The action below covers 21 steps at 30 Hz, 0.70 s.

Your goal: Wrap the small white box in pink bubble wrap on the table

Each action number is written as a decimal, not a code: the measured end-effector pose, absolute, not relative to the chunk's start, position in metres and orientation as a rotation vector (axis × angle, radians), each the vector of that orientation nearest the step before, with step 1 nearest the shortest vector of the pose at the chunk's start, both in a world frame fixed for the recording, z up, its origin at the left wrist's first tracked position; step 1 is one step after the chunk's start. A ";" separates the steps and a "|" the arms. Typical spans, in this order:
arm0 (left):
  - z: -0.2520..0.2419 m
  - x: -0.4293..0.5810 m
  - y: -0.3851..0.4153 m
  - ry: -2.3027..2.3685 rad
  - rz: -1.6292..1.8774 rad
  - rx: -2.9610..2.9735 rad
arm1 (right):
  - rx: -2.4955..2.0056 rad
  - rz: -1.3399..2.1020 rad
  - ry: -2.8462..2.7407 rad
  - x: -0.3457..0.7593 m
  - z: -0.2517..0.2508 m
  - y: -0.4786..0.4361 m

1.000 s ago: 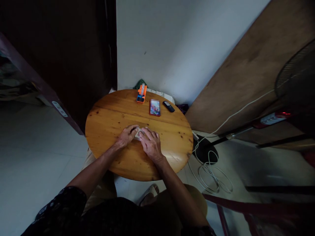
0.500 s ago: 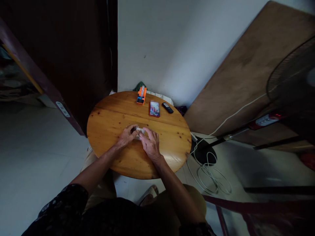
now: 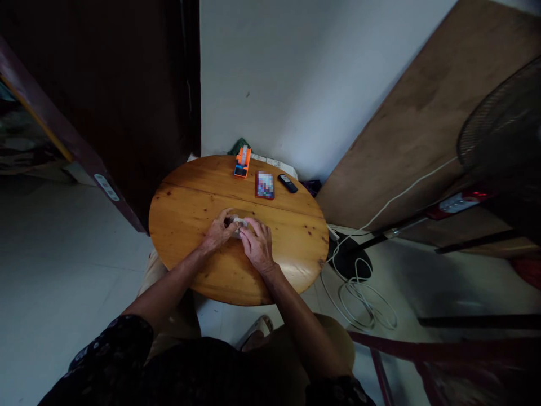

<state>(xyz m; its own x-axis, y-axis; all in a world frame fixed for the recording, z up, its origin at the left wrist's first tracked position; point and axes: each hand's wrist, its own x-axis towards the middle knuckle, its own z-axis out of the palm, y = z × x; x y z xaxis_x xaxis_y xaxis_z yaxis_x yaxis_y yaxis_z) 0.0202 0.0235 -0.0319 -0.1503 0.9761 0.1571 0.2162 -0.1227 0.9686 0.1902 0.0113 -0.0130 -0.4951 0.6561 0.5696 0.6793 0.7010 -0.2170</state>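
Over the middle of the round wooden table (image 3: 203, 208), my left hand (image 3: 220, 229) and my right hand (image 3: 257, 241) meet around a small whitish, partly see-through object (image 3: 240, 221). Its kind I cannot make out, since fingers cover much of it. The left fingers curl round its left side, with something dark showing beside them. From the right, my right thumb and fingers pinch it. Beyond the hands lie a small red-edged packet or box (image 3: 265, 185) with a blurred front, a black mobile phone (image 3: 288, 183) and an orange tape dispenser (image 3: 242, 162).
A wall stands behind the table, with a dark door (image 3: 169, 84) to the left. On the right are a standing fan (image 3: 502, 135), a leaning wooden board (image 3: 406, 113) and a coiled white cable (image 3: 359, 293) on the floor. A dark red chair (image 3: 422, 347) is at lower right.
Both hands stay on the small whitish object, with only slight shifts of the fingers. The whole view has moved very slightly; the other things lie as before.
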 end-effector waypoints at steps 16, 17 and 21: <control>-0.040 0.020 0.024 1.407 1.436 1.336 | -1.077 0.080 -2.075 0.194 -0.014 0.012; -0.040 0.019 0.023 1.408 1.450 1.319 | -1.087 0.097 -2.022 0.194 -0.015 0.014; -0.035 0.013 0.019 1.437 1.494 1.245 | -1.099 0.171 -1.828 0.196 -0.022 0.023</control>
<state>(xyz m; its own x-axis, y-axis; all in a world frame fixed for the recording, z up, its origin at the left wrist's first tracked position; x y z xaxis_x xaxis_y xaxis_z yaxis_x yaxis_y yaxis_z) 0.0128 0.0192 -0.0345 -0.2858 0.9443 0.1633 0.1263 -0.1318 0.9832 0.1958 0.0235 -0.0222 -0.1326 0.7423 0.6568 0.6079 0.5843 -0.5376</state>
